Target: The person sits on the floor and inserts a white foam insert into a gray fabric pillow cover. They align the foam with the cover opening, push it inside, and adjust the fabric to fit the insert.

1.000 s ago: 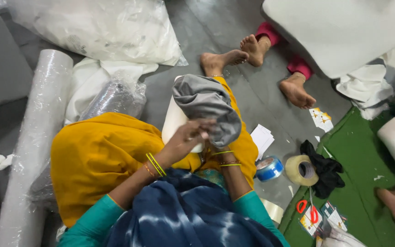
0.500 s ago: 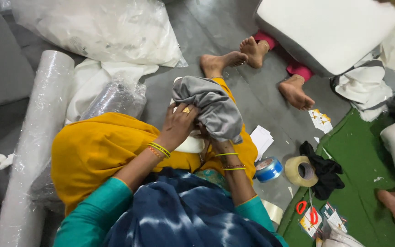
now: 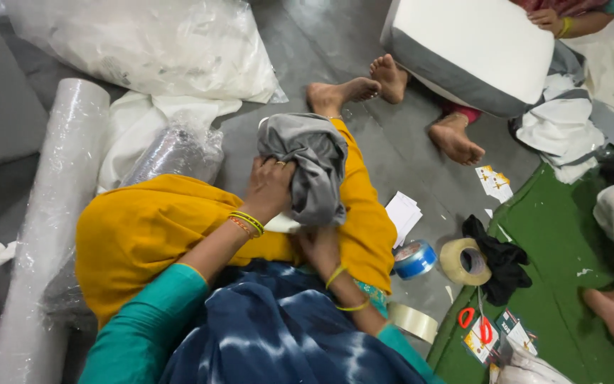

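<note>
While left hand (image 3: 268, 190) grips grey cover (image 3: 310, 167), right hand (image 3: 319, 245) pinches beneath; white cards (image 3: 403, 213) beside knee.

The single head-worn camera looks steeply down, close over the person's lap and the floor (image 3: 406, 149) beyond.

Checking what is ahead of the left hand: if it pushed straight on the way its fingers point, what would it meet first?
The left hand already presses its fingers into the grey fabric cover on the lap. Straight on, it would probably just meet more of that bunched grey fabric; depth is unclear.
</note>
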